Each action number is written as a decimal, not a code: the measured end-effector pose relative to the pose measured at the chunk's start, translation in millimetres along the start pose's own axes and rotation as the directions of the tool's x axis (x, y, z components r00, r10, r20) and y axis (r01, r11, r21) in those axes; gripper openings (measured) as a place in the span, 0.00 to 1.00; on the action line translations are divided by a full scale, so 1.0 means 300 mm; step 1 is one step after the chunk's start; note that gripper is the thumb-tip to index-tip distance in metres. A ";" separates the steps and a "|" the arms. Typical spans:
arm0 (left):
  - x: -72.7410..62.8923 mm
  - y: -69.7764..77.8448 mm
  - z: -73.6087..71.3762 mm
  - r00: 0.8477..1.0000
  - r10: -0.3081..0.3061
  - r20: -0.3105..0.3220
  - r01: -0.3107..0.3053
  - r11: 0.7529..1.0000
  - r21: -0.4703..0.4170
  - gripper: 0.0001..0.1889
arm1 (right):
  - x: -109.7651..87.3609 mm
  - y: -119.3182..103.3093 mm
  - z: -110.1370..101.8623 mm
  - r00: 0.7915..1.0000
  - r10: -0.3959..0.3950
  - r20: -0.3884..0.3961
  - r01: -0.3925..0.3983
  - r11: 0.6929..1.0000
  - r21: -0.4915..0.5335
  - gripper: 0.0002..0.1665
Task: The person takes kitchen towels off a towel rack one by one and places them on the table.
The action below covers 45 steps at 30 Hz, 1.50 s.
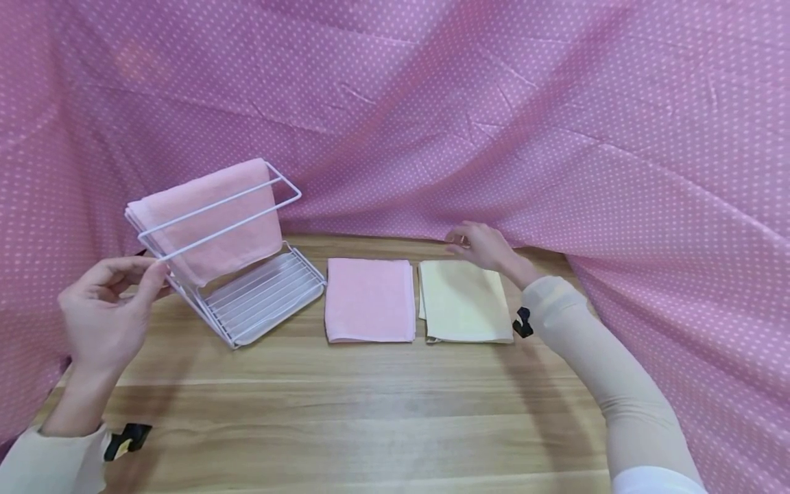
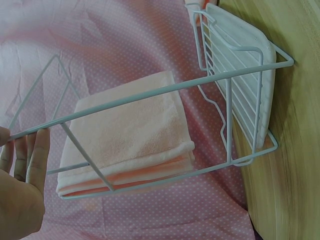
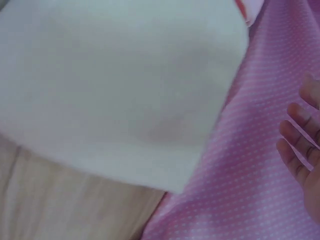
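My left hand (image 1: 111,312) pinches the front side of a white wire rack (image 1: 217,237) between thumb and fingers. Over the rack's upper bars hangs a folded pink towel (image 1: 216,219); its layered edge shows in the left wrist view. At the rack's base lies a white tray (image 1: 265,296) under a wire grid. Above the far edge of a folded yellow towel (image 1: 465,302), my right hand (image 1: 484,245) hovers with relaxed fingers and nothing in them. The right wrist view shows those fingers (image 3: 295,150) apart from the pale towel.
Between the rack and the yellow towel, another folded pink towel (image 1: 370,300) lies flat on the wooden table (image 1: 370,418). A pink dotted cloth (image 1: 395,123) hangs behind and along both sides. Black clips (image 1: 523,322) sit near each sleeve.
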<state>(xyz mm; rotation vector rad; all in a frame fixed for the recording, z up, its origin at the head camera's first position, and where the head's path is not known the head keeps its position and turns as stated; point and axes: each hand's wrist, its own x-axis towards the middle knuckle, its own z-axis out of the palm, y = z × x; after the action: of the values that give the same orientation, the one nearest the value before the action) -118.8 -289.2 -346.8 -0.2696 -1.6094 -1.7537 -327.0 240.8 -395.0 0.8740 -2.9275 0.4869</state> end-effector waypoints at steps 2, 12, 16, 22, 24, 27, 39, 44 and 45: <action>0.000 0.002 0.000 1.000 0.002 0.002 -0.002 1.000 0.020 0.10 | 0.015 -0.033 -0.021 0.999 -0.024 -0.027 0.024 1.000 0.003 0.15; -0.002 0.002 0.002 1.000 0.003 0.003 -0.003 1.000 0.015 0.09 | 0.087 -0.222 -0.125 0.986 -0.136 -0.100 0.138 0.990 0.017 0.17; -0.003 -0.002 0.004 1.000 0.017 0.010 -0.017 1.000 -0.001 0.09 | 0.113 -0.301 -0.155 0.975 -0.183 -0.127 0.187 0.982 0.021 0.17; -0.003 -0.007 0.010 1.000 0.022 0.008 -0.021 0.999 -0.036 0.09 | 0.153 -0.405 -0.187 0.952 -0.254 -0.169 0.270 0.959 0.080 0.14; -0.004 -0.008 0.011 1.000 0.018 0.004 -0.018 0.999 -0.039 0.09 | 0.165 -0.436 -0.196 0.940 -0.278 -0.195 0.303 0.947 0.109 0.13; -0.005 -0.007 0.010 1.000 0.018 0.000 -0.018 1.000 -0.001 0.10 | 0.182 -0.482 -0.202 0.923 -0.305 -0.232 0.342 0.929 0.140 0.13; -0.008 -0.001 0.000 1.000 0.013 0.004 -0.013 0.995 0.094 0.11 | 0.246 -0.698 -0.249 0.887 -0.402 -0.228 0.424 0.904 0.055 0.17; -0.007 0.002 0.001 1.000 0.013 0.015 -0.015 0.996 0.093 0.11 | 0.286 -0.786 -0.257 0.864 -0.451 -0.224 0.471 0.881 0.043 0.17; -0.008 0.002 0.000 1.000 0.014 0.015 -0.015 0.995 0.094 0.11 | 0.293 -0.803 -0.257 0.861 -0.457 -0.223 0.477 0.878 0.043 0.17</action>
<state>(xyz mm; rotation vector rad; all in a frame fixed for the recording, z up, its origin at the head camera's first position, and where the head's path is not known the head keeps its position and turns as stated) -116.8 -288.2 -347.6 -0.2486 -1.6906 -1.6633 -273.6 27.9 -241.4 1.4001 -2.3988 0.6359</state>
